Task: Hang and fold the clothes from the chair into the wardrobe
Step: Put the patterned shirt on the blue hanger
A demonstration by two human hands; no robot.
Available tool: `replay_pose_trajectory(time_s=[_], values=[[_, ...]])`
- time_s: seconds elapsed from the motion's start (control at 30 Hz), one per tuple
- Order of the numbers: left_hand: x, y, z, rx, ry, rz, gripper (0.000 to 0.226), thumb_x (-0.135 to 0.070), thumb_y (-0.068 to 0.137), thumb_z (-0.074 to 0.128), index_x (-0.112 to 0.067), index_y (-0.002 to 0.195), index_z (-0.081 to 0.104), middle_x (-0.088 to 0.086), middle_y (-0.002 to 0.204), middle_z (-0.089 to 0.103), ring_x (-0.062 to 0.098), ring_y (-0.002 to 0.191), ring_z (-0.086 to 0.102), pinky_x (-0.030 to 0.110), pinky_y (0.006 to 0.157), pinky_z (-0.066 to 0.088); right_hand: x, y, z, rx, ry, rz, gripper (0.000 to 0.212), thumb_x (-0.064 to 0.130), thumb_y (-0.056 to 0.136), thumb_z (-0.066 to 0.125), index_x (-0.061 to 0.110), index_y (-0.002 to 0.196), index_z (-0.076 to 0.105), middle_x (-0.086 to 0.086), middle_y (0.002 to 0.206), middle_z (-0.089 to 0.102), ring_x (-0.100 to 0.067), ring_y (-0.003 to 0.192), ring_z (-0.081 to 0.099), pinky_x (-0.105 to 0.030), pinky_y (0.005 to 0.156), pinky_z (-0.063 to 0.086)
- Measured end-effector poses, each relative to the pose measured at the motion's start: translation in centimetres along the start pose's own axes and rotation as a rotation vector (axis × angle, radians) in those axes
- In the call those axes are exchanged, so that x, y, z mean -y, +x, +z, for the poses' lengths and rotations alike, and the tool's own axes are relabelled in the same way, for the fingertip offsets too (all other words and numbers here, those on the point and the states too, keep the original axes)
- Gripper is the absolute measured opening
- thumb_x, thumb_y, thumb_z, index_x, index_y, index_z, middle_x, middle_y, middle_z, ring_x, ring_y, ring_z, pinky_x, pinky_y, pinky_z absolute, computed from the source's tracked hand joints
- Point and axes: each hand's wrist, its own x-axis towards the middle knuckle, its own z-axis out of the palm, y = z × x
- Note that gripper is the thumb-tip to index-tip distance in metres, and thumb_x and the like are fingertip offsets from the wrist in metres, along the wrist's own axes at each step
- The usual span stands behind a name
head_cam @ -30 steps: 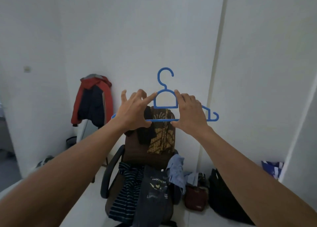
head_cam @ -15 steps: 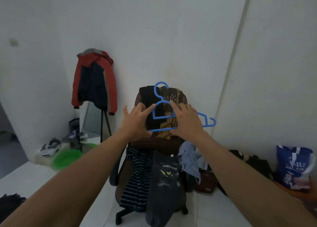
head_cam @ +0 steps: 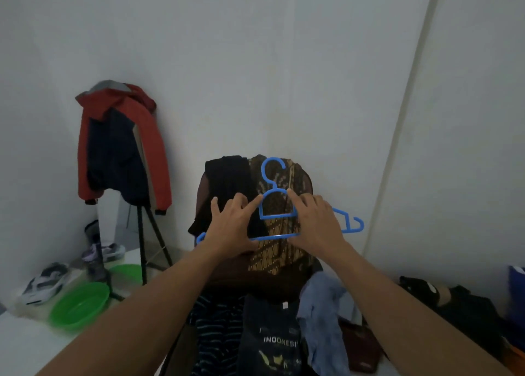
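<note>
Head camera looks down at two bare arms that reach out in front of a chair. The left hand and the right hand hold a blue hanger up in the air, just in front of the chair back. The hanger stands upright with its hook at the top. Each hand holds one side of it. The left fingers are spread, with one long finger on the sloping top arm, and the thumb is down by the bottom bar, so the hand pinches the hanger. The right fingers are spread too, and they lie over the other top arm while the thumb sits by the bottom bar. The right end of the hanger sticks out past the right hand. A black top and a brown patterned shirt hang over the chair back, side by side. On the seat lie a striped top, a dark shirt with white letters and a light blue cloth. To the left a red jacket hangs on a black stand by the white wall. Near it on the floor are two green bowls and some shoes. To the right of the chair a dark red bag and a black bag lie on the floor.
</note>
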Motion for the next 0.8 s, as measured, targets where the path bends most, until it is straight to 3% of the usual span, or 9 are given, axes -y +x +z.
replay_pose_trajectory(time_s=[0.13,0.37,0.43,0.57,0.7,0.73,0.8], values=[[1.8,10.5,4.9,0.085,0.008,0.004,0.101,-0.059,0.079,0.069,-0.034,0.157,0.01,0.001,0.142,0.033,0.019,0.132,0.037,0.06,0.117,-0.001,-6.3,8.8,5.5,0.051,0.037,0.016,0.107,0.053,0.071,0.079,0.024,0.155,0.019,-0.002,0.134,0.047,-0.024,0.121,0.043,-0.041,0.103,0.039],[4.3,25.2,11.4,-0.01,0.027,-0.012,0.09,-0.049,0.08,0.071,-0.03,0.154,0.024,0.004,0.148,0.034,0.025,0.137,0.033,0.068,0.116,0.007,-14.0,22.5,11.2,0.067,0.027,0.074,0.109,0.054,0.069,0.078,0.022,0.155,0.019,-0.005,0.131,0.048,-0.029,0.117,0.046,-0.044,0.099,0.041],[5.1,27.9,12.9,-0.078,0.014,-0.053,0.089,-0.049,0.076,0.074,-0.027,0.151,0.031,0.006,0.15,0.033,0.028,0.14,0.029,0.067,0.115,0.013,-15.7,25.7,12.0,0.079,0.029,0.126,0.11,0.053,0.07,0.08,0.021,0.155,0.018,-0.007,0.131,0.048,-0.031,0.117,0.046,-0.045,0.097,0.042],[6.1,31.8,16.0,-0.2,-0.164,-0.15,0.064,-0.039,0.078,0.078,-0.02,0.133,0.052,0.011,0.149,0.037,0.032,0.138,0.033,0.05,0.111,0.036,-18.9,30.4,12.9,0.067,0.005,0.33,0.109,0.057,0.073,0.078,0.017,0.154,0.018,-0.012,0.133,0.046,-0.035,0.118,0.044,-0.047,0.094,0.041],[6.6,35.1,17.9,0.066,-0.286,-0.205,0.076,-0.029,0.089,0.072,-0.032,0.151,0.03,0.006,0.157,0.021,0.029,0.141,0.025,0.045,0.105,0.043,-20.9,32.9,13.3,0.031,0.055,0.47,0.108,0.054,0.071,0.082,0.017,0.152,0.021,-0.014,0.137,0.045,-0.036,0.123,0.042,-0.048,0.095,0.041],[6.7,35.7,18.3,0.119,-0.259,-0.202,0.078,-0.025,0.09,0.07,-0.034,0.153,0.025,0.006,0.155,0.024,0.029,0.14,0.024,0.045,0.105,0.044,-21.2,33.0,13.4,0.034,0.051,0.472,0.108,0.054,0.071,0.082,0.017,0.152,0.021,-0.013,0.137,0.045,-0.035,0.123,0.042,-0.048,0.095,0.041],[7.0,36.6,19.0,0.114,-0.243,-0.197,0.07,-0.015,0.092,0.066,-0.03,0.152,0.033,0.007,0.147,0.035,0.028,0.134,0.029,0.042,0.103,0.045,-21.5,33.2,13.6,0.035,0.048,0.464,0.108,0.054,0.071,0.082,0.017,0.153,0.021,-0.013,0.138,0.045,-0.035,0.123,0.042,-0.048,0.096,0.041]])
